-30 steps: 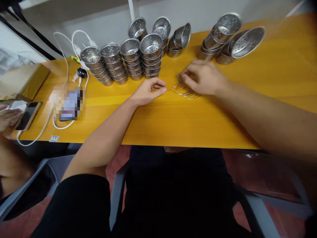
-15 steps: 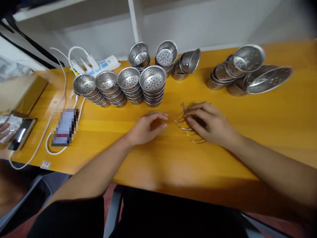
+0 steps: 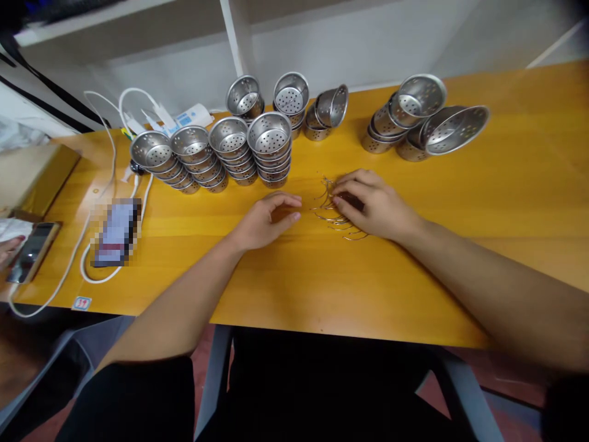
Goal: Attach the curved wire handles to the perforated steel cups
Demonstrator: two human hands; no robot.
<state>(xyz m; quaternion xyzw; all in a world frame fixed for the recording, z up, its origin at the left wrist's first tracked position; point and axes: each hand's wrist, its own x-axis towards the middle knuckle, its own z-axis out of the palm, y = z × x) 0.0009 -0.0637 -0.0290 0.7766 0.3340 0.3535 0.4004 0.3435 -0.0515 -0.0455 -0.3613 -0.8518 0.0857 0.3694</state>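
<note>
Curved wires (image 3: 331, 218) lie on the table (image 3: 294, 288), partly under the right hand (image 3: 370, 204), whose grip I cannot tell. Nearby, the left hand (image 3: 264, 224) has thumb and fingers parted.

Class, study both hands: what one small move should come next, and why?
Probably the right hand should draw one of the curved wires free: its fingertips are at them, and they lie overlapping, while the left hand is apart from them and appears empty.
</note>
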